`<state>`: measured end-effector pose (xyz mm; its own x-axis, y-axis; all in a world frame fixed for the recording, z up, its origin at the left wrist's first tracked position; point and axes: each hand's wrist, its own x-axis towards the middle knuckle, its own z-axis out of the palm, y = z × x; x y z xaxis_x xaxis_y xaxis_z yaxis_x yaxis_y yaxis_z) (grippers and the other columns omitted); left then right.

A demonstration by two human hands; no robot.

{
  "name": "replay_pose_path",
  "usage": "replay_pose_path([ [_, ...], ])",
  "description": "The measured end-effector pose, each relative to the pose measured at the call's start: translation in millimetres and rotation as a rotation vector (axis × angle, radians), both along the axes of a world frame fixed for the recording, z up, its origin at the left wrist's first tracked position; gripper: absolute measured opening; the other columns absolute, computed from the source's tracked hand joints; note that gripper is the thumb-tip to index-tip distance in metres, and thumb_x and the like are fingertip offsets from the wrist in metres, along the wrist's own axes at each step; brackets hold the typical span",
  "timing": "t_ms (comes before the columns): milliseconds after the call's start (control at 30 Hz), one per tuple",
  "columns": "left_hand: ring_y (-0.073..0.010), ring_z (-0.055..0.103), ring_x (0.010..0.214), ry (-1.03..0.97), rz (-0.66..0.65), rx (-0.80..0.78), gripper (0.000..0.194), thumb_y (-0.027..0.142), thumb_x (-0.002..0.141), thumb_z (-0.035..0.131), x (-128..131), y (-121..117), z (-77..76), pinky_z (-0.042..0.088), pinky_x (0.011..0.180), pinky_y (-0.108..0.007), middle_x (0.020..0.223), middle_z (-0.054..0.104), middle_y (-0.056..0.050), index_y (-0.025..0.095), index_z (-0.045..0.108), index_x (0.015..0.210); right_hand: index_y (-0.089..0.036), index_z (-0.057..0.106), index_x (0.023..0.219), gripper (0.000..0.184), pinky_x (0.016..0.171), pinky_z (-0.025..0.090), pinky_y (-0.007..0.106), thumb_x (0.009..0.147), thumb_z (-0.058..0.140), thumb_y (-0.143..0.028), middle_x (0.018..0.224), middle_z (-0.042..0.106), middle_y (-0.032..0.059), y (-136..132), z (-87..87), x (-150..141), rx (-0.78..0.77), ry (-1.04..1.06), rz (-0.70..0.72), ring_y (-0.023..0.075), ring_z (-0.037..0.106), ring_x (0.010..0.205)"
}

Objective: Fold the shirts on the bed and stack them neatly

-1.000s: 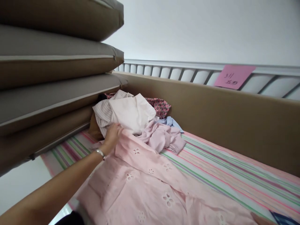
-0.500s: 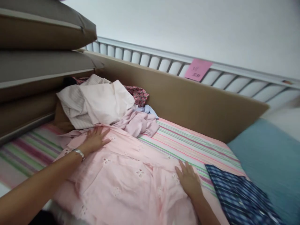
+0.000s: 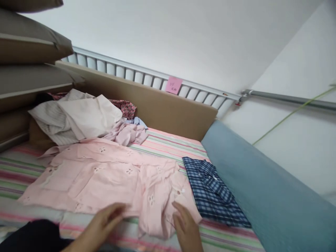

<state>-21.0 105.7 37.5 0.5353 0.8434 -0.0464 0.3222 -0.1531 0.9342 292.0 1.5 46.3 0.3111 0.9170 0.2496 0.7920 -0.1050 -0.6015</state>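
A pale pink garment with cut-out flower embroidery (image 3: 110,178) lies spread across the striped bedding (image 3: 168,141). My left hand (image 3: 109,218) is at its near edge, fingers pointing right and thumb apart, holding nothing that I can see. Close to the garment's lower right part is my right hand (image 3: 185,224), its fingers slightly bent and apart. Whether either hand touches the cloth I cannot tell. To the right, a folded dark blue checked garment (image 3: 214,192) lies flat.
A heap of clothes (image 3: 86,115) sits at the back left, beside stacked brown-grey cushioned pieces (image 3: 34,45). A brown board (image 3: 157,106) stands along the white railing (image 3: 115,68), with a pink note (image 3: 173,85) there. A blue panel (image 3: 262,175) borders the right side.
Both hands have drawn back from the pink garment's upper part to its near edge. The view has swung right, bringing more of the blue panel and a metal pipe into sight.
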Motion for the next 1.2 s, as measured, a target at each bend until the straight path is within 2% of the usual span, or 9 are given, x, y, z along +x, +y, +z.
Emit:
replay_pose_path([
  [100,-0.0236,0.059,0.101,-0.172,-0.15,-0.241,0.04,0.049,0.08,0.054,22,-57,-24.7,0.044,0.09,-0.034,0.107,0.067,-0.007,0.022,0.063,0.109,-0.018,0.056,0.123,0.054,0.104,0.037,0.034,0.071,0.044,-0.011,0.136,0.047,0.01,-49,-34.9,-13,-0.052,-0.055,0.061,0.0208,0.042,0.127],
  [167,-0.0242,0.059,0.096,-0.215,-0.152,-0.302,0.043,0.051,0.074,0.059,29,-74,-32.2,0.045,0.085,-0.035,0.101,0.068,-0.008,0.02,0.065,0.103,-0.018,0.056,0.123,0.056,0.105,0.035,0.038,0.068,0.046,-0.009,0.142,0.04,0.0119,-58,-40.5,-20,-0.062,-0.119,0.071,0.024,0.035,0.131],
  [300,-0.0235,0.058,0.09,-0.248,-0.075,-0.338,0.043,0.051,0.067,0.065,33,-89,-25.7,0.043,0.082,-0.034,0.093,0.068,-0.007,0.019,0.068,0.096,-0.025,0.07,0.093,0.027,0.102,0.038,0.046,0.082,0.045,-0.021,0.136,0.047,0.0095,-48,-11.4,-32,-0.035,-0.226,0.065,0.0277,0.038,0.129],
  [433,-0.0241,0.056,0.091,-0.259,-0.048,-0.389,0.046,0.05,0.059,0.07,30,-102,-15.7,0.041,0.082,-0.034,0.092,0.065,-0.006,0.019,0.067,0.092,-0.023,0.068,0.082,0.032,0.098,0.043,0.044,0.087,0.037,-0.024,0.122,0.06,0.0078,-41,13.5,-40,0.024,-0.252,0.106,0.0247,0.05,0.119],
  [600,-0.021,0.055,0.082,-0.224,-0.092,-0.412,0.044,0.048,0.057,0.07,25,-112,-18.3,0.04,0.076,-0.032,0.085,0.062,-0.004,0.019,0.063,0.09,-0.021,0.062,0.113,0.045,0.1,0.041,0.044,0.071,0.051,-0.012,0.132,0.051,0.0097,-41,-4.4,-48,-0.03,-0.262,0.095,0.0277,0.045,0.124],
  [733,-0.0189,0.053,0.077,-0.217,-0.124,-0.384,0.041,0.048,0.058,0.068,25,-115,-17.9,0.037,0.072,-0.03,0.078,0.059,-0.003,0.017,0.061,0.084,-0.022,0.07,0.095,0.031,0.101,0.038,0.046,0.076,0.047,-0.014,0.132,0.052,0.01,-38,-11.1,-50,-0.049,-0.224,0.052,0.0279,0.043,0.125],
  [867,-0.0175,0.051,0.073,-0.212,-0.139,-0.393,0.041,0.049,0.058,0.068,26,-117,-16.5,0.036,0.069,-0.029,0.075,0.056,-0.002,0.017,0.06,0.083,-0.023,0.07,0.088,0.027,0.099,0.039,0.043,0.082,0.044,-0.019,0.121,0.061,0.0089,-36,10.2,-51,0.045,-0.132,0.055,0.0253,0.05,0.119],
  [1033,-0.0175,0.051,0.074,-0.274,-0.087,-0.455,0.059,0.053,0.054,0.071,36,-114,-14.3,0.038,0.069,-0.03,0.083,0.057,-0.003,0.02,0.058,0.1,-0.021,0.065,0.09,0.029,0.077,0.045,0.033,0.088,0.04,-0.036,0.09,0.067,0.0075,-39,60.4,-68,0.131,0.044,0.028,0.0223,0.06,0.087],
  [1200,-0.023,0.054,0.092,-0.426,-0.018,-0.484,0.088,0.058,0.05,0.074,58,-106,28.3,0.041,0.074,-0.032,0.114,0.055,-0.01,0.025,0.042,0.125,-0.021,0.06,0.078,0.026,0.067,0.041,0.026,0.086,0.044,-0.04,0.074,0.064,0.0016,-34,87.3,-105,0.097,0.327,0.052,0.0172,0.058,0.071],
])
